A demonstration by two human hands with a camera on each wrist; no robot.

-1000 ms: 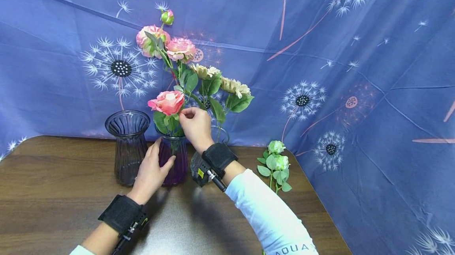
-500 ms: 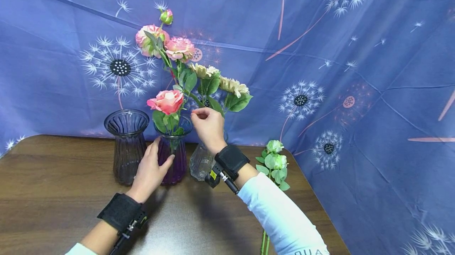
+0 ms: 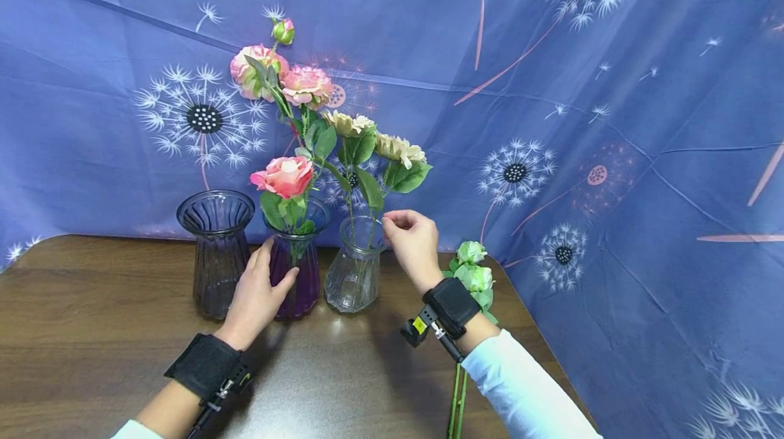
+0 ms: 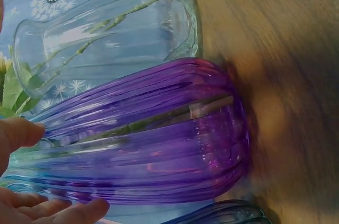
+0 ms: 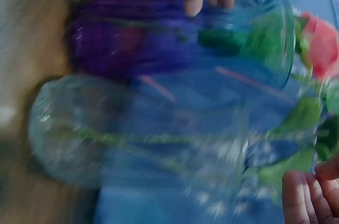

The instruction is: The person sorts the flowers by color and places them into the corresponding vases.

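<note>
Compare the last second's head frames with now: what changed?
Right hand moved rightward and down, from beside the pink rose to the clear vase's right side, near its rim; its arm no longer covers that vase. Whether it let go of anything is unclear. Left hand stayed at the purple vase. Rose and vases: no clear shift.

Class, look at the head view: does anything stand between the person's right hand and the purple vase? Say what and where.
Yes. The clear vase, holding cream flowers, stands between the right hand and the purple vase, on the purple vase's right.
</note>
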